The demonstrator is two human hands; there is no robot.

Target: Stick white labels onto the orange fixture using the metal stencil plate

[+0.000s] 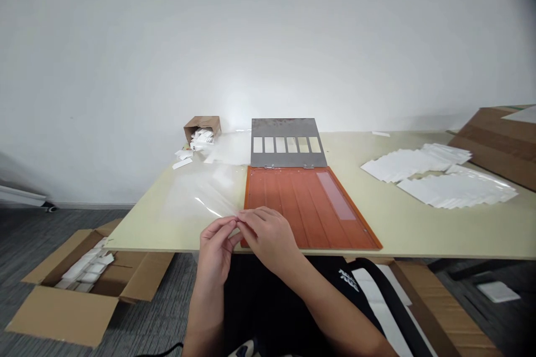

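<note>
My left hand [215, 242] and my right hand [268, 237] meet at the table's front edge, fingertips pinched together. Between them they grip the edge of a clear plastic film [209, 201], whose glossy folds spread over the table to the left. Fingers partly hide the gripped edge. Just beyond my right hand lies an orange-red board [288, 195] with shallow grooves and a pale strip [335, 195] near its right side. Hinged to its far edge is a grey metal plate [285, 125] with a row of rectangular slots, standing raised.
A small carton [205, 121] of white pieces stands at the back left. White sheets [419, 162] lie fanned out in two piles on the right, near a large cardboard box [498, 139]. Open cartons sit below the table, one at left [62, 312], another at lower right [444, 301].
</note>
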